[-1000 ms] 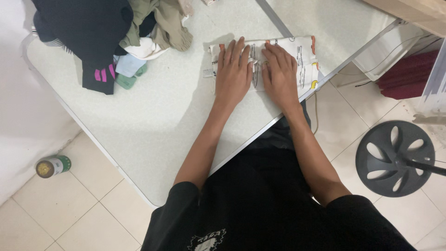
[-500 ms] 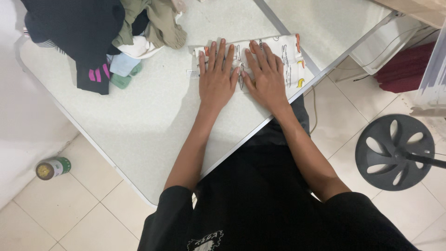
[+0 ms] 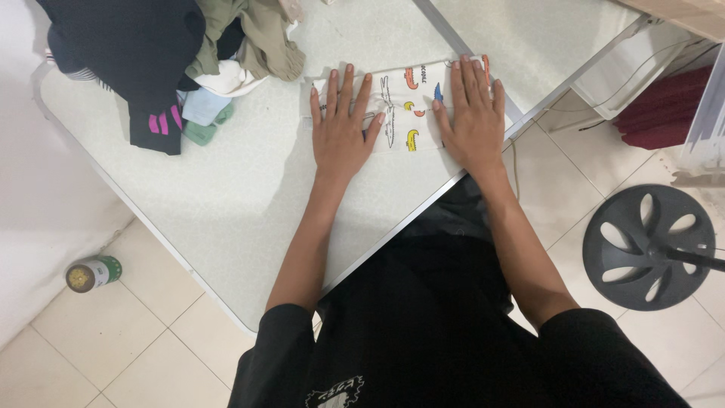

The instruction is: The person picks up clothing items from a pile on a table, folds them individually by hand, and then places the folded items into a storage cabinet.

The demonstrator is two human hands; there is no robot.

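Left hand: the left hand (image 3: pixel 341 125) lies flat, palm down, fingers spread and released, on the left part of the folded cloth; it grasps nothing.
Right hand: the right hand (image 3: pixel 472 113) lies flat in the same way on the right end of the cloth, fingers straight and close together, clenched on nothing.
Folded cloth: the folded white garment (image 3: pixel 404 106) with small orange, yellow and blue animal prints sits in the upper middle of the frame, on the table near its lower right edge. Only the strip between the two hands shows clearly; both ends are covered by the palms.
Table: the pale grey table (image 3: pixel 249 189) runs slantwise across the frame; its upper edge is cut off by the frame.
Clothes pile: a heap of clothes (image 3: pixel 166 53) in the upper left, black, olive, white and light blue, is cut off at the top; single pieces are hard to tell apart.
Can: a small green can (image 3: pixel 92 273) stands on the tiled floor at lower left.
Fan base: a round grey fan base (image 3: pixel 649 245) at the right edge, partly cut off.
Red cloth: a dark red fabric (image 3: pixel 664 113) at upper right, half hidden behind a white frame.
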